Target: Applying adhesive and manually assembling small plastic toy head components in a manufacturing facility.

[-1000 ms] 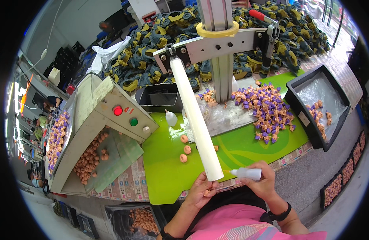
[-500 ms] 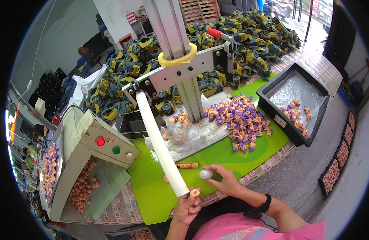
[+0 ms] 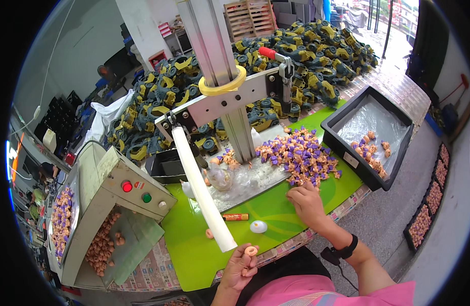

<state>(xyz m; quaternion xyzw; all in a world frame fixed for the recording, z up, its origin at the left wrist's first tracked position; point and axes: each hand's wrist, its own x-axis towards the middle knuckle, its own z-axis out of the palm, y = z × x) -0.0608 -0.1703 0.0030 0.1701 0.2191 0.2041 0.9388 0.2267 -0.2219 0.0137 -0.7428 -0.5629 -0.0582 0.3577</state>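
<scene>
My left hand (image 3: 240, 270) is closed around a small peach-coloured hollow toy part (image 3: 251, 251). Its round opening faces up, close under the lower end of a long white tube (image 3: 204, 196). At the near edge of the toy pile, my right hand (image 3: 307, 205) reaches down with bent fingers spread a little apart. That pile is made of small peach-and-purple toy figures (image 3: 301, 153). On the green mat (image 3: 189, 255) between my hands stands a small white squeeze bottle (image 3: 258, 226). An orange-red printed tube (image 3: 236, 217) lies beside it.
A black bin (image 3: 367, 137) with some figures stands on the right. To the left is a beige machine (image 3: 110, 183) with buttons and peach parts in its opening. A metal post (image 3: 209, 46) with a clamp rises in the middle. Toy vehicles (image 3: 316, 56) are heaped behind.
My right hand has let go of the white bottle, leaving it on the mat, and moved right and away from me to the pile. My left hand still holds the peach part.
</scene>
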